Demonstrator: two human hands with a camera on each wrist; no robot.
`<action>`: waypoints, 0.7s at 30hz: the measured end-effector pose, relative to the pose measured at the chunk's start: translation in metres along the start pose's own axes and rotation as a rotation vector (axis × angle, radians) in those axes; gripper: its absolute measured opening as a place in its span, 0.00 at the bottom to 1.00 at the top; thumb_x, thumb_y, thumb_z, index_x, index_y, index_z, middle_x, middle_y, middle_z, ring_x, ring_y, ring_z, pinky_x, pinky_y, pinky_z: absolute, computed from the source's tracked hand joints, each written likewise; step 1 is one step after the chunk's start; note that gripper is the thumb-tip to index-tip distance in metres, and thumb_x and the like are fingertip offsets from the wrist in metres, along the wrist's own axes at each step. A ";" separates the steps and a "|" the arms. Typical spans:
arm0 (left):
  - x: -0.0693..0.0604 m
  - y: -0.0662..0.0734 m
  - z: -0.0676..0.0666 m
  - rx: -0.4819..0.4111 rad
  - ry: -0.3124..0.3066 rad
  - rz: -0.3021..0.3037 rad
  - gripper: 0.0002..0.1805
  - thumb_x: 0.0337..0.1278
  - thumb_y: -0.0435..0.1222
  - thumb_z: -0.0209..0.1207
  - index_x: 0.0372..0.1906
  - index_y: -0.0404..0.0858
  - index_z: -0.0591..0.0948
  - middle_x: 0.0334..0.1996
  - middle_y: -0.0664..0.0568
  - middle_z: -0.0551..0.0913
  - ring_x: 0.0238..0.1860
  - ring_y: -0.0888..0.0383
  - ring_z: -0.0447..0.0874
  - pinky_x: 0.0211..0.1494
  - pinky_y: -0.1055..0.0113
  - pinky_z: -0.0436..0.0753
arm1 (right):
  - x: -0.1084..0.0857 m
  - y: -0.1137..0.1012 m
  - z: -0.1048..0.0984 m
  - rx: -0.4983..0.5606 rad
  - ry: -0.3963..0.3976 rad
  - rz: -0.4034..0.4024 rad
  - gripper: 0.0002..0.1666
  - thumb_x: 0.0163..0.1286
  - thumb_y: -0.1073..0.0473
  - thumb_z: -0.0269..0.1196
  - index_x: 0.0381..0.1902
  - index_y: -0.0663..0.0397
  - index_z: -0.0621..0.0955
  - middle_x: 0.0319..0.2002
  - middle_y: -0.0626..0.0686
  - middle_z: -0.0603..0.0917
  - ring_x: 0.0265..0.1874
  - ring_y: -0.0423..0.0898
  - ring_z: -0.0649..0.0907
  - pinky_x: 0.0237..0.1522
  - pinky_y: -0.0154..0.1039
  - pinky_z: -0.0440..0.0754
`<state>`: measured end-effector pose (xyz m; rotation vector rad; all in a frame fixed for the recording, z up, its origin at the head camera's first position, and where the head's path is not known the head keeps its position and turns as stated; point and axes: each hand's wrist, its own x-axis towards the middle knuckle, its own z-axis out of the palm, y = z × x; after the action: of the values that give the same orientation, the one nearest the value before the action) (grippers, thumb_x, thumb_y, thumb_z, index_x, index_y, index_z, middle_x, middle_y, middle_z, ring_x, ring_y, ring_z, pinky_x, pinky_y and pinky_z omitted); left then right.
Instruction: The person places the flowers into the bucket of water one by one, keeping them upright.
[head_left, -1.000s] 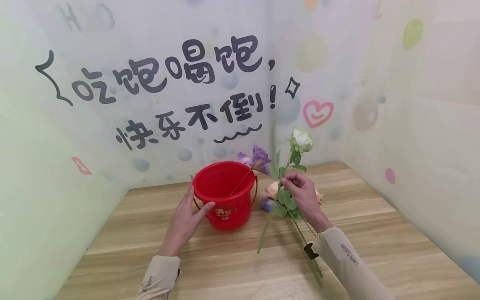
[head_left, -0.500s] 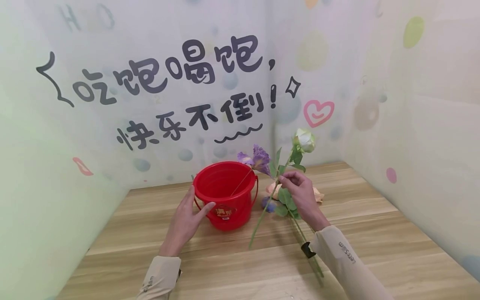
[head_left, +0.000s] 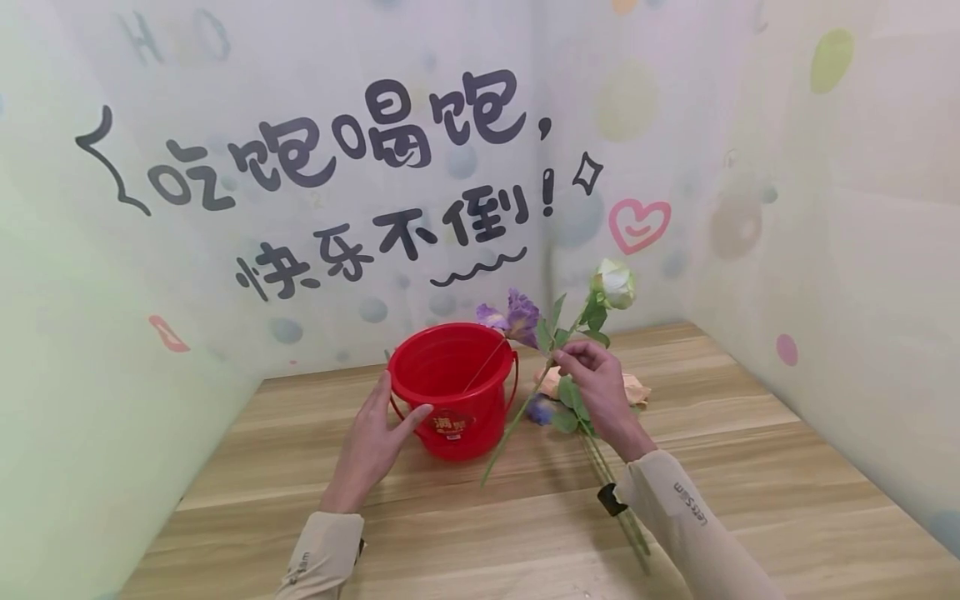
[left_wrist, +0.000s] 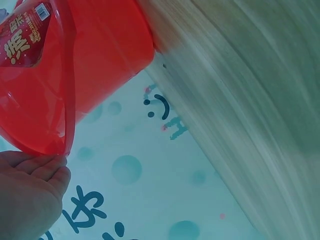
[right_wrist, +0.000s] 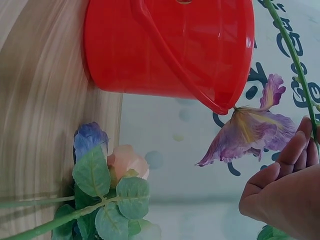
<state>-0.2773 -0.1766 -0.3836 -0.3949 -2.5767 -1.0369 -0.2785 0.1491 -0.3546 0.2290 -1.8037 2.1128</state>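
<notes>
A red bucket [head_left: 456,421] stands upright on the table, a purple iris [head_left: 517,318] leaning in it with its bloom beyond the right rim. My left hand [head_left: 367,450] touches the bucket's left side near the rim, thumb spread along the front; the left wrist view shows its fingertips against the rim. Right of the bucket, my right hand [head_left: 600,387] pinches the green stem of a white rose [head_left: 617,285]. The rose is tilted, bloom up to the right, with the stem's lower end in front of the bucket. In the right wrist view its stem [right_wrist: 295,57] passes through my fingers.
Behind and below my right hand lie a blue flower [head_left: 539,409] and peach flowers [head_left: 636,388], their green stems [head_left: 633,533] running toward the front. The wooden table [head_left: 300,475] meets printed walls [head_left: 420,50] at the back and sides.
My right hand has moved slightly left with the white rose. The rose's lower stem end has swung left toward the bucket as its bloom tipped right. My left hand stays at the bucket.
</notes>
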 end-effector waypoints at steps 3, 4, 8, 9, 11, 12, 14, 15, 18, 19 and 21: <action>0.000 0.000 0.000 0.003 0.001 0.000 0.55 0.63 0.65 0.61 0.85 0.46 0.50 0.80 0.46 0.58 0.77 0.41 0.59 0.62 0.39 0.79 | 0.000 0.001 0.002 0.002 0.007 -0.002 0.05 0.76 0.67 0.63 0.42 0.67 0.80 0.30 0.43 0.85 0.33 0.40 0.82 0.40 0.33 0.77; 0.000 0.000 0.000 0.004 0.002 0.001 0.55 0.63 0.65 0.61 0.85 0.46 0.50 0.80 0.46 0.58 0.77 0.41 0.59 0.62 0.39 0.79 | 0.000 0.001 0.003 0.002 0.010 -0.003 0.04 0.76 0.67 0.63 0.41 0.66 0.80 0.30 0.43 0.85 0.33 0.41 0.82 0.40 0.33 0.77; 0.000 0.000 0.000 0.008 0.007 0.003 0.55 0.64 0.65 0.61 0.85 0.45 0.50 0.80 0.46 0.58 0.77 0.41 0.59 0.62 0.40 0.79 | 0.000 0.001 0.005 0.012 0.016 -0.009 0.03 0.76 0.68 0.63 0.40 0.63 0.80 0.30 0.43 0.85 0.33 0.42 0.82 0.41 0.33 0.78; 0.000 -0.001 0.000 0.011 0.009 0.004 0.55 0.64 0.65 0.61 0.85 0.44 0.50 0.80 0.45 0.58 0.77 0.40 0.59 0.62 0.39 0.79 | 0.001 0.001 0.006 0.017 0.017 -0.010 0.03 0.75 0.68 0.63 0.39 0.63 0.80 0.30 0.43 0.85 0.33 0.42 0.82 0.41 0.33 0.78; 0.000 0.000 0.000 0.013 0.012 0.004 0.55 0.64 0.64 0.61 0.85 0.43 0.51 0.80 0.44 0.58 0.77 0.40 0.59 0.62 0.39 0.78 | 0.001 0.001 0.007 0.032 0.017 -0.014 0.03 0.75 0.68 0.63 0.39 0.62 0.80 0.29 0.43 0.85 0.33 0.42 0.82 0.43 0.34 0.79; 0.000 0.000 0.000 0.014 0.013 0.005 0.55 0.64 0.64 0.61 0.85 0.43 0.51 0.80 0.44 0.58 0.77 0.39 0.60 0.62 0.39 0.78 | 0.001 0.001 0.007 0.041 0.017 -0.016 0.03 0.75 0.68 0.63 0.38 0.61 0.80 0.29 0.44 0.85 0.33 0.42 0.82 0.43 0.34 0.79; 0.000 0.000 0.001 0.013 0.015 0.003 0.55 0.64 0.64 0.61 0.85 0.43 0.51 0.80 0.44 0.59 0.77 0.39 0.60 0.62 0.39 0.79 | 0.002 0.001 0.008 0.046 0.019 -0.019 0.03 0.75 0.68 0.63 0.38 0.60 0.80 0.29 0.44 0.85 0.33 0.41 0.82 0.42 0.34 0.78; 0.000 0.000 0.001 0.010 0.015 0.001 0.55 0.64 0.64 0.62 0.85 0.43 0.51 0.80 0.44 0.59 0.77 0.39 0.60 0.62 0.39 0.79 | 0.002 0.001 0.009 0.046 0.022 -0.020 0.04 0.75 0.68 0.64 0.37 0.59 0.80 0.29 0.44 0.85 0.32 0.42 0.83 0.41 0.34 0.77; 0.000 0.000 0.001 0.006 0.011 -0.006 0.55 0.63 0.65 0.61 0.85 0.45 0.51 0.80 0.45 0.59 0.77 0.40 0.60 0.62 0.40 0.79 | 0.003 0.001 0.010 0.044 0.029 -0.024 0.05 0.75 0.68 0.64 0.37 0.58 0.80 0.28 0.44 0.84 0.32 0.43 0.83 0.37 0.33 0.75; 0.000 0.000 0.001 0.005 0.008 -0.010 0.55 0.63 0.65 0.61 0.85 0.45 0.50 0.80 0.46 0.59 0.77 0.41 0.60 0.62 0.40 0.79 | 0.003 0.001 0.010 0.044 0.031 -0.027 0.05 0.74 0.68 0.64 0.36 0.58 0.80 0.28 0.44 0.84 0.32 0.43 0.83 0.37 0.33 0.75; 0.000 0.000 0.000 0.005 0.001 -0.017 0.56 0.63 0.65 0.61 0.85 0.45 0.50 0.80 0.46 0.58 0.77 0.41 0.59 0.62 0.41 0.79 | 0.004 0.001 0.010 0.050 0.037 -0.032 0.05 0.74 0.68 0.64 0.36 0.59 0.80 0.28 0.44 0.84 0.32 0.44 0.83 0.36 0.32 0.76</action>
<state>-0.2771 -0.1763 -0.3838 -0.3720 -2.5850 -1.0366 -0.2833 0.1395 -0.3526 0.2288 -1.7163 2.1281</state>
